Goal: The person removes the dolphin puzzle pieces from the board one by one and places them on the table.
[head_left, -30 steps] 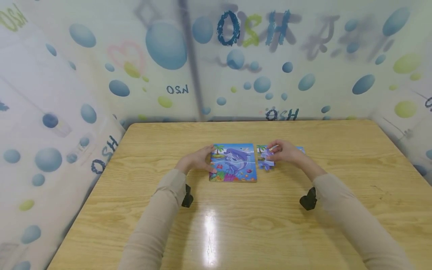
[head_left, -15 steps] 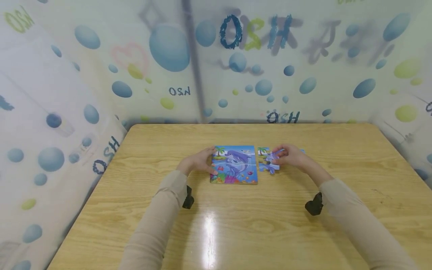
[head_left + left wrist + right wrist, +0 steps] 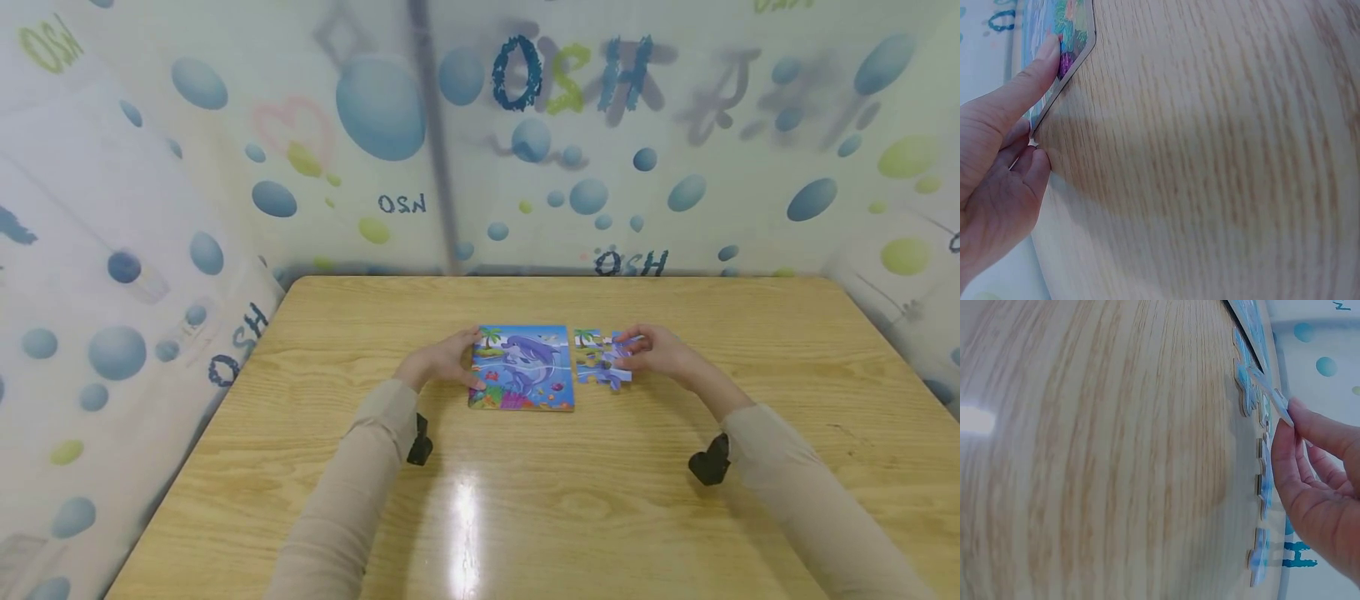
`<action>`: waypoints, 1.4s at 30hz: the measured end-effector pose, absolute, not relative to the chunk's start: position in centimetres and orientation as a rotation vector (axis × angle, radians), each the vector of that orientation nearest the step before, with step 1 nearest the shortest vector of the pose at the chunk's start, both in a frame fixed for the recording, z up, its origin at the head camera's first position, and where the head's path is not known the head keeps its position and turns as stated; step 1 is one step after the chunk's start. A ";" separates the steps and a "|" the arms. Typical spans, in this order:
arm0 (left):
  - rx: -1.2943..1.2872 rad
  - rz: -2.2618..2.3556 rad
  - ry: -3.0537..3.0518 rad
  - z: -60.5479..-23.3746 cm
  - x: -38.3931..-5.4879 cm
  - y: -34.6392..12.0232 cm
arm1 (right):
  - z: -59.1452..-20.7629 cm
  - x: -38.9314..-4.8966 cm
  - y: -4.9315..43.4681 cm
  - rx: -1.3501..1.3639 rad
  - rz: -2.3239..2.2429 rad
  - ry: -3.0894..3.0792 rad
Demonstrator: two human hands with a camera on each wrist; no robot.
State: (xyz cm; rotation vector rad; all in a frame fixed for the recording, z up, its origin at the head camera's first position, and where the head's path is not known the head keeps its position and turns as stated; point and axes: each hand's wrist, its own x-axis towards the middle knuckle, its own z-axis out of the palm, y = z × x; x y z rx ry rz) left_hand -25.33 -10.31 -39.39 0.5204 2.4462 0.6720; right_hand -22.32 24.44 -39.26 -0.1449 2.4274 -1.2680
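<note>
One picture board (image 3: pixel 522 368) lies just left of puzzle pieces (image 3: pixel 587 372) in the head view. The left wrist view shows the left hand (image 3: pixel 992 187) gripping its edge, likely to steady it; in the right's, the right hand (image 3: pixel 1322 494) pinches a tilted piece (image 3: pixel 1280 405).

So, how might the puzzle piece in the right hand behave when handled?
The puzzle piece, pinched at one end by the right hand, shows no visible sag, so it's probably stiff. Its thin edge suggests it's light. Nearby pieces have knobbed edges, so it might snag on them if pushed.
</note>
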 end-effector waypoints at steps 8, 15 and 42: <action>0.510 0.680 2.442 -39.4 -25.3 -10.2 | -39.4 -22.1 24.8 -0.101 -1.240 2.448; 0.520 0.679 2.439 -39.4 -25.4 -10.2 | -39.6 -21.9 25.4 -0.097 -1.246 2.458; 0.529 0.639 2.446 -39.2 -25.2 -10.3 | -39.8 -21.7 26.5 -0.138 -1.145 2.511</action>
